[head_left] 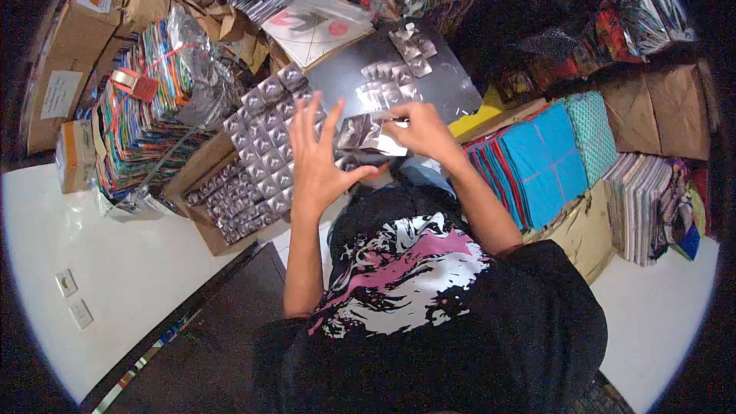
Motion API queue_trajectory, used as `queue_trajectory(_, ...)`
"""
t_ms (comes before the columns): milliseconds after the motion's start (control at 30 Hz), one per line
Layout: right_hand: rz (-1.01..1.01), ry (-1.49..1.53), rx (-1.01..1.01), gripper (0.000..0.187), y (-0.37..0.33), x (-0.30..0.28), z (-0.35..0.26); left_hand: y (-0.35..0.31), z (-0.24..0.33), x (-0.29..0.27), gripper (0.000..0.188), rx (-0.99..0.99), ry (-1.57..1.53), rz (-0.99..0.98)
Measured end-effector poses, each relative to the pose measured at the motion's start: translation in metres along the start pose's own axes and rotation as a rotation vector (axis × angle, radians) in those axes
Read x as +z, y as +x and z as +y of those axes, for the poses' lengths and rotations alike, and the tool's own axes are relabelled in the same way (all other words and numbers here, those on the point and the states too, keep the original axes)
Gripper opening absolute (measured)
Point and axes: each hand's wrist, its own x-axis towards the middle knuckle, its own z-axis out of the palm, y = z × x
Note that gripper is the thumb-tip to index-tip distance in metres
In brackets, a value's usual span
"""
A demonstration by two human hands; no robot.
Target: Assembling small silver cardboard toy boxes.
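My right hand [423, 132] pinches a small grey-and-white printed card [365, 130] over the near edge of the dark table [337, 69]. The card has a white flap or edge on its right side; whether it is folded cannot be seen. To its left, my left hand [313, 161] is raised with fingers spread, holding nothing. Beside and partly behind that hand lie rows of small grey-and-white printed pieces [259, 138]. A smaller overlapping group of similar pieces [387, 84] rests on the table ahead of my right hand, with several more pieces [414, 47] beyond them.
An open cardboard box [201, 224] holds more small printed pieces at left. Stacks of colourful flat packets [142, 123] and brown cartons [77, 54] crowd the left. At right stand a blue-topped stack [540, 157] and pale bundles [638, 207]. A large printed sheet [322, 23] lies at the back.
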Motion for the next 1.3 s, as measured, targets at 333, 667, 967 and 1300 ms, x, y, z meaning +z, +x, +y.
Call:
queue_trajectory(333, -0.294, 0.455, -0.093, 0.036, 0.054, -0.117, 0.03, 0.087, 0.035, 0.056, 0.105, -0.08, -0.379, 0.034)
queue_trajectory(667, -0.452, 0.782, -0.48, 0.026, 0.091, -0.116, 0.064, 0.1, 0.045, 0.096, 0.141, -0.105, -0.589, 0.088)
queue_trajectory(967, -0.355, 0.784, -0.37, 0.032, 0.097, -0.098, 0.072, 0.111, 0.077, 0.106, 0.105, -0.386, -0.579, 0.135)
queue_trajectory(1300, -0.312, 0.612, -0.402, 0.034, 0.081, -0.088, 0.047, 0.081, 0.064, 0.071, 0.079, -0.256, -0.53, 0.148)
